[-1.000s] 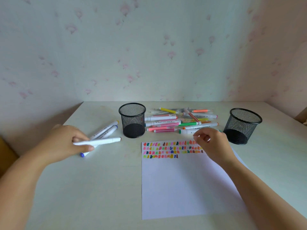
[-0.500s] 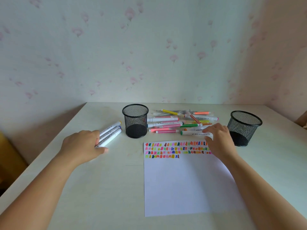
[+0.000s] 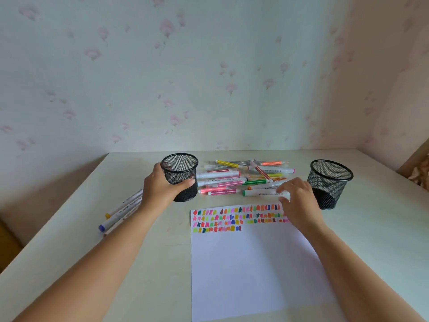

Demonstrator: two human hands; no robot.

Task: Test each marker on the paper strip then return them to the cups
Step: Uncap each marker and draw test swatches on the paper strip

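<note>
My left hand (image 3: 162, 187) is wrapped around the left black mesh cup (image 3: 180, 168), thumb on its front. My right hand (image 3: 299, 201) rests on the top right corner of the white paper (image 3: 243, 263), its fingertips touching the green-capped white marker (image 3: 264, 193) at the front of the marker pile (image 3: 241, 177). Several rows of colour swatches (image 3: 232, 217) run along the paper's top. The right black mesh cup (image 3: 330, 182) stands apart, just right of my right hand. Three white markers (image 3: 120, 211) lie left of my left forearm.
The table (image 3: 69, 263) ends at a wallpapered wall behind the cups and pile. Its left edge drops off beside the three white markers. A brown object (image 3: 420, 168) shows past the far right edge.
My left hand let go of the white markers at the left and moved right onto the left cup. My right hand stayed at the green-capped marker.
</note>
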